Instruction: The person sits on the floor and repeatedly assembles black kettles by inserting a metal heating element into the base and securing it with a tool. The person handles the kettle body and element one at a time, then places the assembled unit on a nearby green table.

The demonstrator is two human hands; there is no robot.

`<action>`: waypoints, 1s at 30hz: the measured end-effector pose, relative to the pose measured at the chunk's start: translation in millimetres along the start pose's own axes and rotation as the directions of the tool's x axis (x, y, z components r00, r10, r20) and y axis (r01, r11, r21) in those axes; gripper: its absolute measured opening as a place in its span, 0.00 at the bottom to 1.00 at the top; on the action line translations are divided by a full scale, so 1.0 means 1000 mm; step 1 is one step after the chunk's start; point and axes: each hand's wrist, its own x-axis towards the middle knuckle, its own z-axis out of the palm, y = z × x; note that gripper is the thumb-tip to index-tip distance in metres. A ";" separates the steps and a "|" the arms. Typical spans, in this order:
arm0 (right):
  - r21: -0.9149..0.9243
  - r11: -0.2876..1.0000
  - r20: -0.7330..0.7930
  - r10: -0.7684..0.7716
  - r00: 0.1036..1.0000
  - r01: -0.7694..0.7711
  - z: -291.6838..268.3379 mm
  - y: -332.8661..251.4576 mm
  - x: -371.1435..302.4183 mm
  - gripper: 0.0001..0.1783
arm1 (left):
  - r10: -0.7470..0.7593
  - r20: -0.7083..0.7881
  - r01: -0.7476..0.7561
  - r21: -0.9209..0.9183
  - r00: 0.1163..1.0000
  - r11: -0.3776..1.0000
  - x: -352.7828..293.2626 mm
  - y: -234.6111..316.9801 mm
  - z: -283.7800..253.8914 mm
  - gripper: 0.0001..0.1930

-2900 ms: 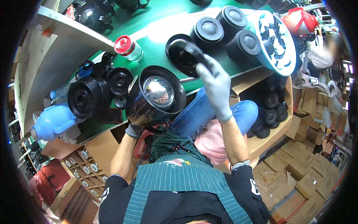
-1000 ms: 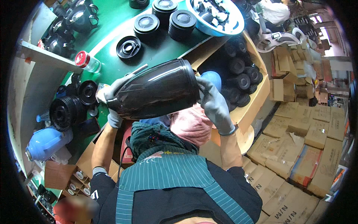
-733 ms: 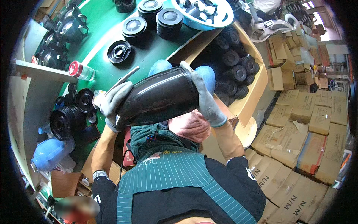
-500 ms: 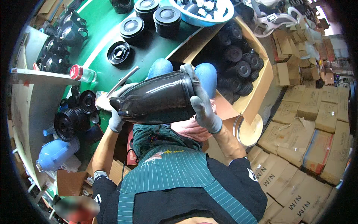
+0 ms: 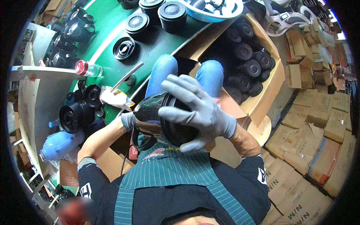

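Observation:
A glossy black thermos jug (image 5: 148,108) with a looped handle is tilted above my lap, its round base turned toward my right side. My right hand (image 5: 204,112), in a grey glove, wraps the base with its fingers and thumb reaching over the rim. At the opposite end my left hand (image 5: 128,121) is against the jug; only its glove cuff shows, the fingers being hidden behind the jug. A small plastic bag (image 5: 116,99) and a grey rod-like tool (image 5: 127,76) lie on the green table just beyond my left wrist.
Stacks of black round lids (image 5: 172,17) and a blue basin (image 5: 221,15) of small parts stand on the green table (image 5: 99,41). Beside them is a red-capped jar (image 5: 88,69). An open carton (image 5: 268,90) of black parts sits right; a blue jug (image 5: 62,144) is left.
The jug has swung round so its base is nearer me and its handle shows. My right hand has moved from the base's side to over it. My left hand has gone behind the jug.

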 end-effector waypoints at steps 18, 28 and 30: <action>0.260 0.945 -0.284 0.272 0.919 -0.199 0.054 0.032 -0.019 0.59 | -0.102 -0.639 -0.199 -0.381 0.762 0.903 -0.081 -0.063 -0.056 0.30; 0.640 0.328 0.159 0.829 0.537 -0.695 0.048 0.013 -0.011 0.43 | 0.228 -0.642 -0.131 0.197 0.732 0.972 -0.078 0.016 -0.062 0.29; 0.145 0.786 -0.134 0.618 0.775 -0.601 0.066 0.017 -0.025 0.52 | -0.158 -0.592 -0.290 -0.588 0.790 0.756 -0.096 -0.073 -0.059 0.41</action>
